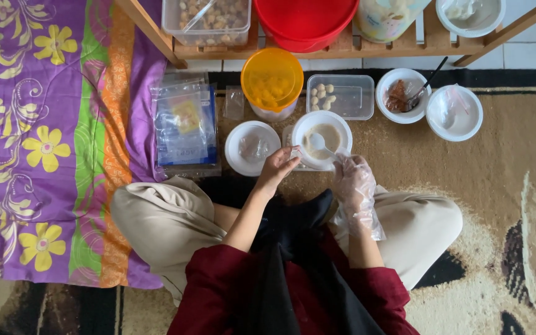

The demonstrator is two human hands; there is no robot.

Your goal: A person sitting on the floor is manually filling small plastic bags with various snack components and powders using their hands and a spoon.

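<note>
A white bowl [300, 129] of beige paste sits on the rug in front of my crossed legs. My left hand [277, 167] is bare and its fingers pinch the bowl's near rim. My right hand [355, 181] wears a clear plastic glove and holds the handle of a white spoon [317, 142] whose head rests in the paste. Left of the bowl lies a white dish [252, 147] with crumpled clear plastic in it.
Behind the bowl stand an orange-lidded jar [272, 80], a clear box with small dough balls [340, 96], a bowl of brown filling with a spoon [402, 95] and another white bowl [454, 111]. Plastic bags [185, 124] lie left. A wooden shelf [342, 48] holds tubs.
</note>
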